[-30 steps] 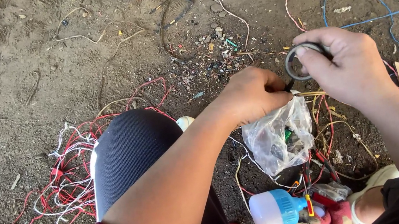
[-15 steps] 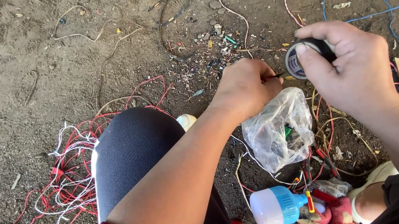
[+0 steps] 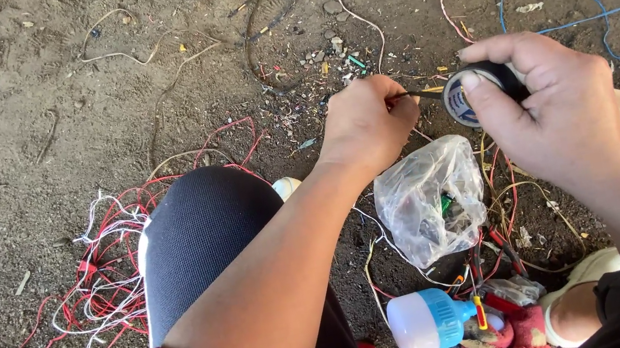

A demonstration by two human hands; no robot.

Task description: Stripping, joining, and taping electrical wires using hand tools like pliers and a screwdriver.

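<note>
The right hand (image 3: 562,108) holds a roll of black tape (image 3: 474,92) upright between thumb and fingers, its open core facing the camera; the grip is closed around the rim. A short free strip of tape (image 3: 417,95) runs roughly level from the roll to the left hand (image 3: 368,124). The left hand is clenched, pinching the strip's far end with thumb and forefinger; whether a wire sits inside that pinch cannot be told.

The roll lies to the right of the left hand, near but not touching, joined only by the strip. The strip's long axis runs left to right, across the view. The right hand is the nearer to the roll.

Both hands are above bare ground. Just below them lies a clear plastic bag (image 3: 433,201), with a white and blue bulb (image 3: 430,320) nearer the body. Red and white wires (image 3: 102,287) lie tangled left of the knee (image 3: 201,215).
</note>
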